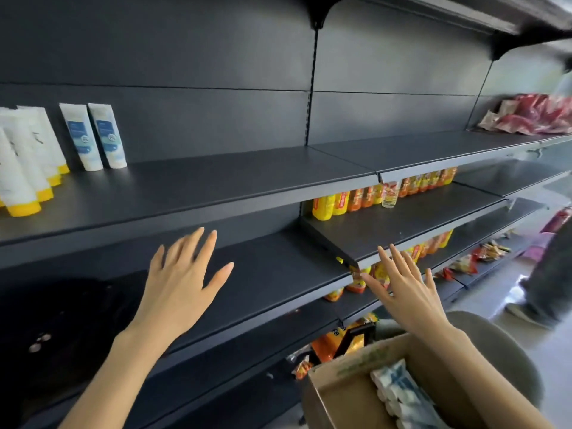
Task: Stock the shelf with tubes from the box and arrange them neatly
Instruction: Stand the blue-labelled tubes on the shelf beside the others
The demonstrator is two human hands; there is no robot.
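Closest to me, low on my right, is the brown cardboard box (343, 400). Soft white-and-blue plastic tubes (399, 394) lie inside it. I think they are light, squashy and a bit slippery, so I would hold one round its firm end by the cap. My right hand (411, 292) hovers above the box, fingers spread, holding nothing. My left hand (179, 280) is spread and empty too. Farther off, on the dark metal shelf (247, 178), two blue-label white tubes (93, 136) stand beside yellow-capped white tubes (21, 168).

A long run of dark metal shelving (247, 181) is seen, backed by dark grey panels (185, 57) and held by black brackets (318, 13). At the right, a pale glossy floor (554, 366) is brightened by reflected light.
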